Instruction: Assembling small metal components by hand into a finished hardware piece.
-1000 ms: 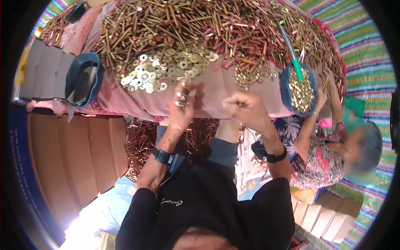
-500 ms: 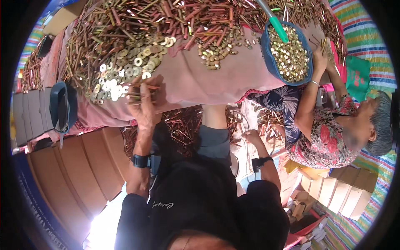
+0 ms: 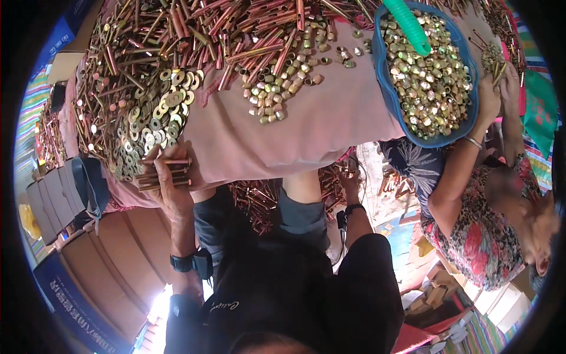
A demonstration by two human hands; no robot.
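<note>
My left hand (image 3: 175, 194) is closed around several coppery metal bolts (image 3: 181, 171), held sideways at the near edge of the pink cloth (image 3: 247, 147). Just beyond it lies a heap of flat washers (image 3: 154, 131), silver and brassy. My right hand (image 3: 350, 184) reaches below the table edge, by a pile of similar metal rods (image 3: 253, 197) lying lower down; its fingers are small and partly hidden in shade. Small gold-coloured nuts (image 3: 277, 91) are scattered mid-cloth, beside a large heap of reddish metal tubes (image 3: 247, 29).
A blue tub (image 3: 386, 100) full of gold nuts stands at the right, a green handle (image 3: 413, 32) over it. Beside it, a co-worker's hands (image 3: 492, 97) hold a bundle of metal pieces. Cardboard boxes (image 3: 106, 259) and a dark blue container (image 3: 88, 183) stand at the left.
The view has shifted nearer the table. My left hand still holds the bolts beside the washers. My right hand has reached farther forward, toward the pile below the table edge.
</note>
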